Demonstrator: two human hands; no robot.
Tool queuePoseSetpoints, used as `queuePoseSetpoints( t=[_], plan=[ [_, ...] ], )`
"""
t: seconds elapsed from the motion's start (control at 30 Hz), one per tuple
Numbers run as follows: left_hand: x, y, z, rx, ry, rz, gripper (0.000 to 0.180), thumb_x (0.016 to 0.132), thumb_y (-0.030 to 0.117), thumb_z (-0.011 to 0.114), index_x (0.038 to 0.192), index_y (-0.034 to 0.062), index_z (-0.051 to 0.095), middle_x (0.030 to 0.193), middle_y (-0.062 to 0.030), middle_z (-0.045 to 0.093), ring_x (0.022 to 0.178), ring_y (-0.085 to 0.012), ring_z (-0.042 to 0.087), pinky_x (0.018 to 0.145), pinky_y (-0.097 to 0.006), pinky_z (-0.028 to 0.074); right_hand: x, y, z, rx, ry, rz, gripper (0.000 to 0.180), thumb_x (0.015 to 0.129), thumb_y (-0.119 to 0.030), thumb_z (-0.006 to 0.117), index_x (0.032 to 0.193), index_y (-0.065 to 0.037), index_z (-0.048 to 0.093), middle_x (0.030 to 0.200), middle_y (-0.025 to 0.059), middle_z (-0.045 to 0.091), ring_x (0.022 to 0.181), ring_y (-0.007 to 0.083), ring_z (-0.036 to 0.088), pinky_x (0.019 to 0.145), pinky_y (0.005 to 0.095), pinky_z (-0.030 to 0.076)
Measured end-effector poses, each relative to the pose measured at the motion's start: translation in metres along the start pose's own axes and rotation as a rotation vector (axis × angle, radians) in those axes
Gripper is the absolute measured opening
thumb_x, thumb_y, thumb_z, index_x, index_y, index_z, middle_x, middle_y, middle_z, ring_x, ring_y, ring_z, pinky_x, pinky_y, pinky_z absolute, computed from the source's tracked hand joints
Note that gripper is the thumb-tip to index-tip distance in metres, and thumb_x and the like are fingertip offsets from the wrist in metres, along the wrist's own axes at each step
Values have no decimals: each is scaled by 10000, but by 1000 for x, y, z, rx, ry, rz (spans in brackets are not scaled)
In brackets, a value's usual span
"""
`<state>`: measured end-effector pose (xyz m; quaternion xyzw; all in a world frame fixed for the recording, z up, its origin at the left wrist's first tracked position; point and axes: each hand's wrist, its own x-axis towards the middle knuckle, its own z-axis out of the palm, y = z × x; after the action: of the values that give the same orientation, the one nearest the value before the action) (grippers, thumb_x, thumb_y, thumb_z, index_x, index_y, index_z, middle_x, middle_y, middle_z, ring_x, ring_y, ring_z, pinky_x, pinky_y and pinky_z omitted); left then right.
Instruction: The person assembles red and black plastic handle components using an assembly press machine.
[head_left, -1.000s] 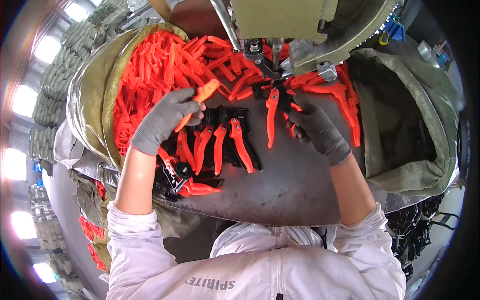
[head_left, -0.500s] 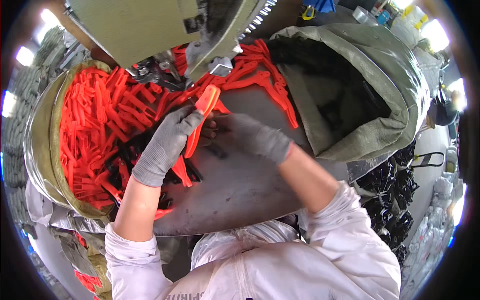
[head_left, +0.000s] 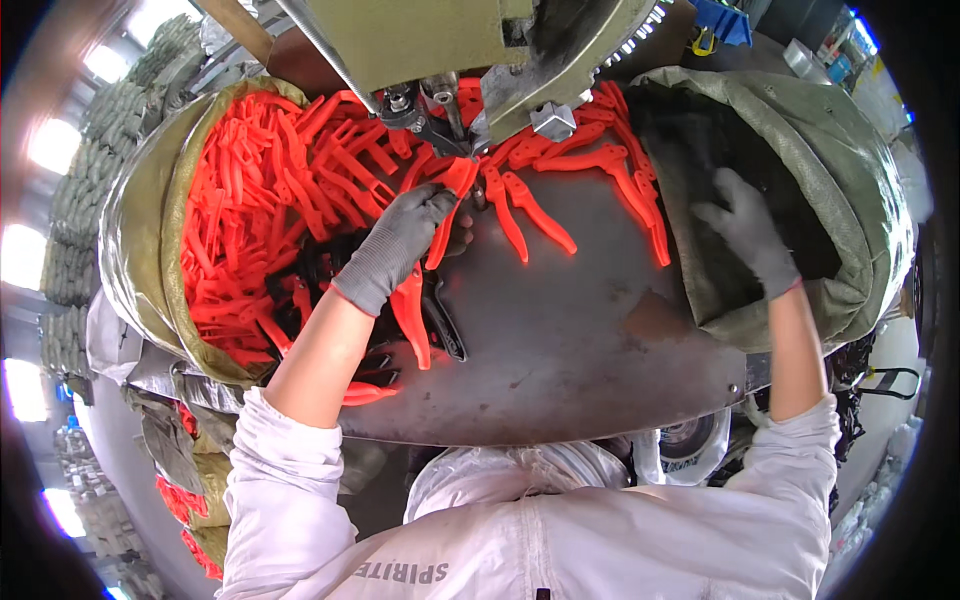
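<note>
My left hand (head_left: 395, 245), in a grey knit glove, is closed around a red plastic handle (head_left: 461, 176) just beneath the machine head (head_left: 440, 110). Its fingertips are partly hidden behind the piece. My right hand (head_left: 750, 232), gloved the same way, is over the mouth of the olive-green sack (head_left: 880, 215). Thumb and fingers look apart there, and I see nothing in them. Dark contents of that sack are hard to make out. Below my left hand lie another red handle (head_left: 411, 318) and a black handle-shaped part (head_left: 442, 318) on the metal table (head_left: 560, 370).
A yellowish sack (head_left: 150, 230) at left is heaped with red handles (head_left: 270, 190). More red handles (head_left: 630, 180) lie behind the bare tabletop, some fanned near the machine. Piled bags (head_left: 75, 240) stand beyond at left. A blue bin (head_left: 722, 20) is at the back.
My right hand has left the place beside my left hand and moved right to the green sack. My left hand still holds a red handle. The whole view has shifted.
</note>
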<state>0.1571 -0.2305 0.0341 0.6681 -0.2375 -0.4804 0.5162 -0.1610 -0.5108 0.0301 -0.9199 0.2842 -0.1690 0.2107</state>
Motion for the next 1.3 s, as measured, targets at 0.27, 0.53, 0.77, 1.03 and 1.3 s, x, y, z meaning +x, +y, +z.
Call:
queuePoseSetpoints(
  t=[0.27, 0.53, 0.77, 1.03, 1.3],
  plan=[
    [3, 10, -3, 37, -61, -14, 315, 965, 264, 510, 1104, -10, 580, 894, -77, 633, 781, -182, 634, 713, -321, 538, 40, -163, 95, 1200, -250, 314, 543, 813, -75, 592, 1323, 30, 440, 780, 62, 578, 577, 96, 506, 552, 240, 429],
    [6, 16, 2, 305, -51, -43, 266, 951, 214, 521, 1063, -4, 624, 834, -81, 648, 735, -187, 648, 683, -309, 550, 44, -195, 110, 1013, -330, 383, 510, 853, -74, 553, 1349, -56, 433, 778, 69, 593, 518, 76, 509, 452, 233, 406],
    [16, 34, -84, 1595, 386, 554, 189, 815, 70, 519, 972, 32, 617, 929, -172, 634, 874, -362, 616, 762, -441, 506, 43, -179, 125, 1017, -396, 404, 565, 864, -109, 562, 1394, -80, 370, 736, 53, 569, 491, 62, 486, 446, 220, 394],
    [28, 1, -119, 1742, 393, 246, 333, 778, 116, 611, 1109, 90, 580, 992, -183, 596, 949, -371, 603, 808, -447, 505, 40, -195, 109, 1013, -372, 402, 548, 867, -126, 566, 1383, -80, 388, 742, 53, 578, 497, 67, 497, 452, 220, 403],
    [22, 8, -117, 1835, 156, 314, 240, 809, 122, 580, 1024, 183, 668, 1176, -131, 493, 1192, -314, 463, 965, -380, 440, 34, -192, 103, 984, -424, 455, 509, 880, -134, 542, 1374, -108, 418, 741, 48, 583, 511, 58, 493, 462, 216, 415]
  ],
)
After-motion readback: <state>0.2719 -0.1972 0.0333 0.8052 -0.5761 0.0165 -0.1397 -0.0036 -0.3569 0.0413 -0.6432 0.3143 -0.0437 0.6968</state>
